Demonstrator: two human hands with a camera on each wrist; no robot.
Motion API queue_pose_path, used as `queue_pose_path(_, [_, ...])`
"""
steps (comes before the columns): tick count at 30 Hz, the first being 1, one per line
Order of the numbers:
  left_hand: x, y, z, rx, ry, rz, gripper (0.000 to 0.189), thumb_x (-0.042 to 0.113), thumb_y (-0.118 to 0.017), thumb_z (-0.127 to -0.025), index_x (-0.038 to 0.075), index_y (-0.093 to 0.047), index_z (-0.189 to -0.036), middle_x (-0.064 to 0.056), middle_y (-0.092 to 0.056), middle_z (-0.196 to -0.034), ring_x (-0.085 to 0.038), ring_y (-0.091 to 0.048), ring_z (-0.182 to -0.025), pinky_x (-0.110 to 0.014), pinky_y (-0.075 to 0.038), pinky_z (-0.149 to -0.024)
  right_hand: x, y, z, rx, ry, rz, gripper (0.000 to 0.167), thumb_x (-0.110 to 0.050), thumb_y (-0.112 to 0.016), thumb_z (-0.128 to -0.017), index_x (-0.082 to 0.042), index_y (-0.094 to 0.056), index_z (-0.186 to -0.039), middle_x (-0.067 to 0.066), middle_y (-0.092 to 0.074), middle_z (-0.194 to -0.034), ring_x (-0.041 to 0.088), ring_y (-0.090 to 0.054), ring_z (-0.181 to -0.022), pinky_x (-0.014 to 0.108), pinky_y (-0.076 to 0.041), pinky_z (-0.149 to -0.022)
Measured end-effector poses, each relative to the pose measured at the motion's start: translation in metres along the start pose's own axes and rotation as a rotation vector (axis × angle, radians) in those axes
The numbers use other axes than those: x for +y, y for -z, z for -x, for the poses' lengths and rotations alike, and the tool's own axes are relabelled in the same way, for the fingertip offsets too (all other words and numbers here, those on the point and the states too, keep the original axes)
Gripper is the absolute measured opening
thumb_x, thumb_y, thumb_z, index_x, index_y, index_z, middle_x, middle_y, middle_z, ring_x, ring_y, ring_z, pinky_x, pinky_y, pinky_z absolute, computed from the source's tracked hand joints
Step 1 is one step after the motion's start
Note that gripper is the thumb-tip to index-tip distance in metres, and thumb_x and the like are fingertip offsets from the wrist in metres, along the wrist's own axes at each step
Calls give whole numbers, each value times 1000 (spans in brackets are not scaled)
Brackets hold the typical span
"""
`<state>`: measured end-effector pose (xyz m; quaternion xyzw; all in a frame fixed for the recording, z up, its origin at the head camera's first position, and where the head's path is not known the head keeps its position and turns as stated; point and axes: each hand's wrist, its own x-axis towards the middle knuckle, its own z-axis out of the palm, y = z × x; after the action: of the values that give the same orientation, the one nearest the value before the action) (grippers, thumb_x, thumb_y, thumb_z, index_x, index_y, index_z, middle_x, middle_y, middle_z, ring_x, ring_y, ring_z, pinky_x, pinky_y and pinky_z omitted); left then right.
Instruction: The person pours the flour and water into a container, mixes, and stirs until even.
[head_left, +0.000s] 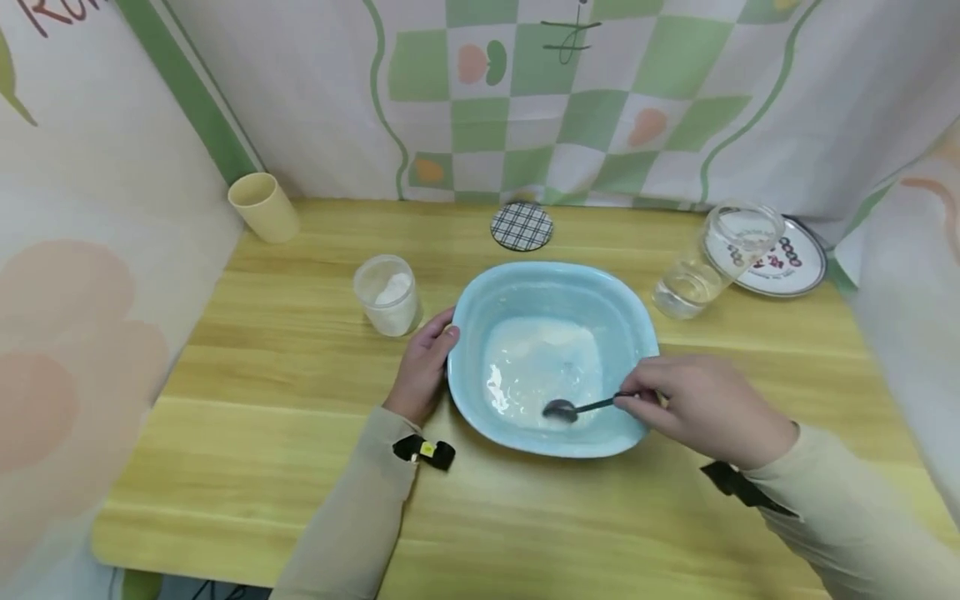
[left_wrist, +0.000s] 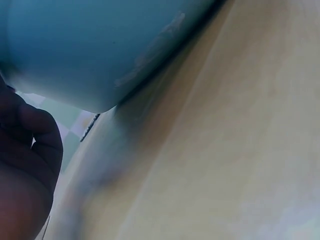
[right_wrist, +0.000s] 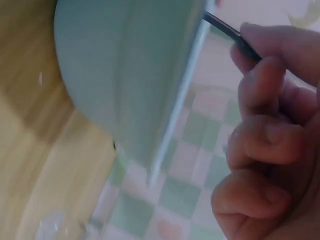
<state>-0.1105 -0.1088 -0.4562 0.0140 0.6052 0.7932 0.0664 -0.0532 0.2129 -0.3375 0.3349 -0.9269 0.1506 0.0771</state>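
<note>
A light blue basin (head_left: pixel 480 292) stands on the table with a milky white liquid (head_left: pixel 547 358) in its bottom. My left hand (head_left: pixel 423 367) grips the basin's left rim, the thumb lying near the top edge; in the left wrist view this hand (left_wrist: pixel 25 160) is dark against the basin's outer wall (left_wrist: pixel 100 50). My right hand (head_left: pixel 697 404) pinches the handle of a metal spoon (head_left: pixel 561 409) over the right rim. The spoon's bowl is at the liquid, towards the near side. From the right wrist, the hand's (right_wrist: pixel 265 140) thumb and forefinger hold the dark handle (right_wrist: pixel 225 27).
Left of the basin is a clear tub of white powder (head_left: pixel 390 304). A beige cup (head_left: pixel 264 208) stands at the back left, a checked coaster (head_left: pixel 522 226) behind the basin. At right are a glass jar with clear liquid (head_left: pixel 686 287) and a patterned plate (head_left: pixel 802 267).
</note>
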Motion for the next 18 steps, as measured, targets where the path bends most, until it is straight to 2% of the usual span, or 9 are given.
queue_pose_path(1, [0,0,1,3,-7,-9,41,22,-55,-102,9,-57,-141,-14,-64,-131,-18,-66,-101,-30,-56,-84,-1,-3,-3,0,6,-7,15,-23,-84,-79,-31,-71,-82,-25,-58,-75,-7,-44,-61,20,-40,-51])
queue_pose_path(3, [1,-1,1,1,-20,-21,42,22,-55,-101,9,-57,-141,-14,-64,-131,-16,-66,-93,-27,-56,-79,-1,-7,-8,27,6,14,13,-22,-83,-79,-28,-72,-82,-21,-60,-74,-5,-47,-60,22,-41,-50])
queue_pose_path(7, [0,-3,2,-11,-38,-33,42,20,-56,-101,9,-58,-141,-17,-66,-125,-10,-55,-69,-21,-47,-59,6,-2,-8,78,-25,114,14,-20,-83,-76,-23,-69,-76,-16,-59,-66,0,-46,-55,25,-38,-45])
queue_pose_path(8, [0,-4,2,-13,-40,-31,42,19,-56,-101,9,-58,-141,-16,-66,-127,-8,-57,-71,-20,-49,-61,7,2,-6,71,-37,126,14,-20,-82,-76,-23,-68,-75,-17,-56,-65,0,-44,-54,25,-37,-45])
queue_pose_path(11, [2,-5,4,-15,-61,-28,42,16,-56,-101,6,-57,-141,-13,-62,-136,-11,-65,-98,-23,-55,-80,2,9,1,20,-35,91,17,-21,-82,-77,-29,-67,-75,-23,-52,-67,-3,-42,-56,23,-36,-47])
queue_pose_path(14, [3,-6,5,-26,-104,-5,43,11,-56,-99,1,-55,-141,-12,-57,-143,-19,-57,-127,-31,-51,-100,-7,10,2,-23,13,26,17,-22,-83,-78,-32,-69,-78,-27,-55,-73,-8,-43,-60,20,-39,-50])
queue_pose_path(18, [5,-5,6,-48,-141,30,44,7,-56,-98,-3,-52,-141,-15,-55,-144,-28,-55,-131,-36,-49,-103,-16,6,0,-12,73,7,16,-22,-83,-78,-31,-70,-79,-25,-57,-76,-11,-43,-61,18,-41,-50])
